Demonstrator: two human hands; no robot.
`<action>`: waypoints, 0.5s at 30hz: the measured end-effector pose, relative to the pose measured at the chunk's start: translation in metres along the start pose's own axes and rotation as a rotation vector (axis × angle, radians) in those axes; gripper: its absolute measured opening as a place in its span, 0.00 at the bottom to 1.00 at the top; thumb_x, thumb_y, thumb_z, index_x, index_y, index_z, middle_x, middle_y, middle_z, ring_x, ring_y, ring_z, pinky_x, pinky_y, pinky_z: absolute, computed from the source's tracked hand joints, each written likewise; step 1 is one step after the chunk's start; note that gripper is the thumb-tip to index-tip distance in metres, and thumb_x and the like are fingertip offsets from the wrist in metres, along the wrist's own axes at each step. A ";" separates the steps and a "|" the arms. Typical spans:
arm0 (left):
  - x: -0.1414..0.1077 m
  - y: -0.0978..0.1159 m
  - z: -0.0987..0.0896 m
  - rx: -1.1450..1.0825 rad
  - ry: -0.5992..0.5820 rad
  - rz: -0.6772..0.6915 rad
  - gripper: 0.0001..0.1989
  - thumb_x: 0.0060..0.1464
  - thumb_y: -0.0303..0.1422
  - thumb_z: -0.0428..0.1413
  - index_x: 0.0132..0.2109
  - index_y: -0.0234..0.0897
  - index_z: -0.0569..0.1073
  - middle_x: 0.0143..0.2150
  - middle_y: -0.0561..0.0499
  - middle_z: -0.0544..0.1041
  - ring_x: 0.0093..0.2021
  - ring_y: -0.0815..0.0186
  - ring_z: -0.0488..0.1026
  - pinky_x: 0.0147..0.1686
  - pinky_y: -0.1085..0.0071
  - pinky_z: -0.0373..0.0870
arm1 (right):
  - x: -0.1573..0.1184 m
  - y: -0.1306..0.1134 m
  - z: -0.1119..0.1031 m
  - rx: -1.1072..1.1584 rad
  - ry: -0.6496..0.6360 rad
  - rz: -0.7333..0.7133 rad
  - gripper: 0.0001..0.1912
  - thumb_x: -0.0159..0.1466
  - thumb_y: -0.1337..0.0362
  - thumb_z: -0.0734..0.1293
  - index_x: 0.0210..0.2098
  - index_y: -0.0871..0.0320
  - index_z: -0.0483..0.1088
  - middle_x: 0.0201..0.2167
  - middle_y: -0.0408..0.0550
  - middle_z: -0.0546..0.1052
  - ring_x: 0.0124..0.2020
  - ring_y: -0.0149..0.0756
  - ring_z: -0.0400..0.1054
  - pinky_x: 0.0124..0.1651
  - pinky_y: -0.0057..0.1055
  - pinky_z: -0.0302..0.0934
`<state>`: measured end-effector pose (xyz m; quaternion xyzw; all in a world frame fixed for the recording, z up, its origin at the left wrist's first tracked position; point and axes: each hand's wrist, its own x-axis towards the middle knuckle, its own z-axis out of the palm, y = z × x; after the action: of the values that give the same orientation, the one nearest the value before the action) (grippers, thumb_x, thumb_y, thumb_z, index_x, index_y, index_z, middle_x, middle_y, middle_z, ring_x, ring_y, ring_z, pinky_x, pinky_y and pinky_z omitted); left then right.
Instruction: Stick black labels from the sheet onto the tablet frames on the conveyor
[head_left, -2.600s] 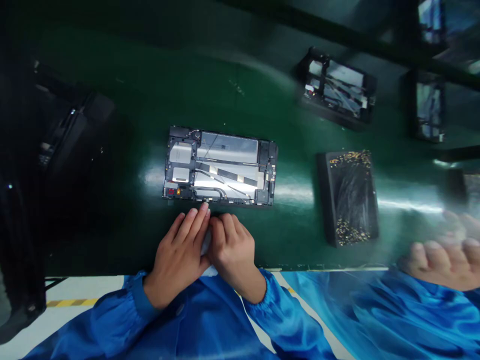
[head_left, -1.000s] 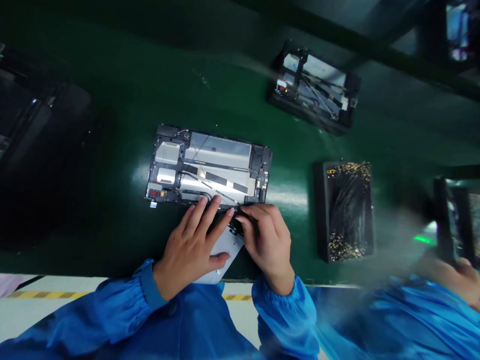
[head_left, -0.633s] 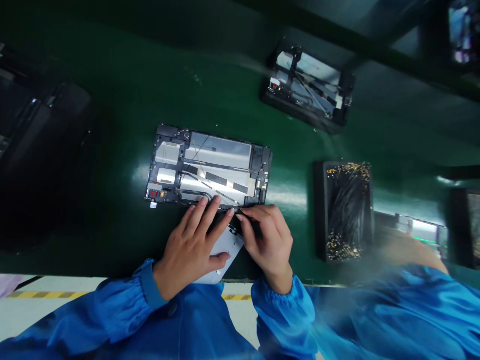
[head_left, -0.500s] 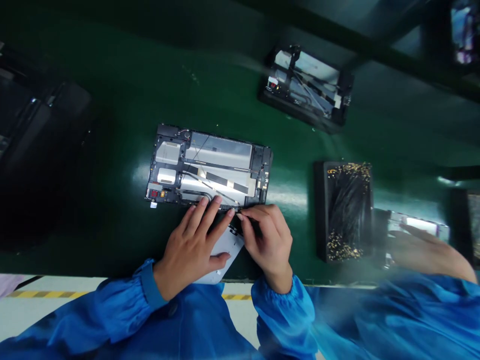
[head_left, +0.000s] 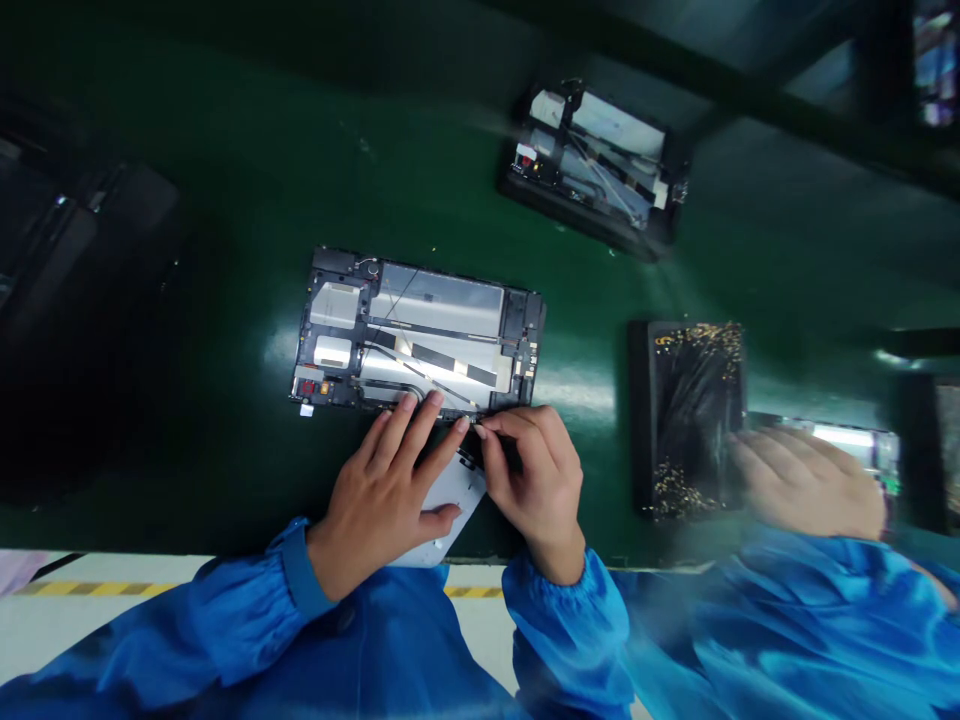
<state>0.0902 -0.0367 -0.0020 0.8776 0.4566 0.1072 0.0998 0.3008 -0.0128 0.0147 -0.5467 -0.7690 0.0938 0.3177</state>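
An opened tablet-like device [head_left: 435, 310] with silver panels and dark strips lies on the green table. My left hand [head_left: 386, 490] has its fingers spread, with the fingertips on the device's near edge. At that edge, towards its right end, my right hand [head_left: 536, 470] pinches with thumb and index finger; whatever is between them is too small to make out. Beneath my hands a white plate [head_left: 450, 505] reaches to the table's front edge, partly covered by my left hand.
A black tray [head_left: 645, 420] of dark cables with gold ends stands to the right. Beyond it, a co-worker's hand [head_left: 814, 480] is over another device [head_left: 851, 436]. A similar device [head_left: 600, 160] sits in a black holder at the back. Dark trays [head_left: 112, 230] are at left.
The co-worker's hand has moved left towards the cable tray. The device at the back has shifted slightly left with its holder. My hands have barely moved.
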 end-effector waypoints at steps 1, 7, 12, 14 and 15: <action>0.000 0.000 0.000 0.003 0.001 -0.002 0.52 0.63 0.58 0.65 0.83 0.42 0.56 0.84 0.41 0.60 0.82 0.44 0.60 0.76 0.55 0.62 | 0.000 0.000 0.000 0.001 0.004 0.004 0.09 0.74 0.73 0.70 0.47 0.52 0.74 0.38 0.47 0.80 0.38 0.39 0.76 0.40 0.37 0.73; 0.001 0.000 0.000 0.007 0.016 -0.001 0.51 0.62 0.58 0.66 0.82 0.41 0.58 0.83 0.41 0.61 0.81 0.45 0.61 0.77 0.55 0.62 | 0.001 -0.003 -0.001 0.026 0.024 0.016 0.09 0.73 0.74 0.70 0.46 0.52 0.75 0.38 0.47 0.82 0.37 0.39 0.77 0.39 0.37 0.75; 0.001 0.000 0.001 0.011 0.013 -0.004 0.52 0.62 0.58 0.65 0.83 0.42 0.57 0.84 0.42 0.61 0.82 0.45 0.60 0.77 0.57 0.62 | -0.005 -0.005 -0.003 0.043 0.068 -0.007 0.14 0.70 0.76 0.73 0.51 0.54 0.79 0.40 0.49 0.84 0.37 0.39 0.77 0.40 0.37 0.75; 0.001 0.000 0.001 0.006 0.023 -0.002 0.52 0.62 0.58 0.66 0.83 0.41 0.58 0.84 0.42 0.61 0.82 0.46 0.60 0.77 0.57 0.61 | -0.009 -0.004 -0.003 0.061 0.072 -0.014 0.16 0.70 0.77 0.73 0.53 0.55 0.80 0.41 0.50 0.84 0.37 0.39 0.78 0.40 0.37 0.75; 0.001 0.000 0.001 0.002 0.029 -0.002 0.52 0.62 0.58 0.66 0.82 0.41 0.58 0.84 0.41 0.61 0.82 0.46 0.60 0.77 0.57 0.60 | -0.010 -0.003 -0.002 0.063 0.073 -0.023 0.17 0.70 0.77 0.73 0.54 0.54 0.80 0.42 0.50 0.84 0.37 0.39 0.77 0.40 0.37 0.74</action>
<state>0.0909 -0.0365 -0.0023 0.8756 0.4588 0.1192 0.0926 0.3022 -0.0233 0.0139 -0.5308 -0.7596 0.0942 0.3637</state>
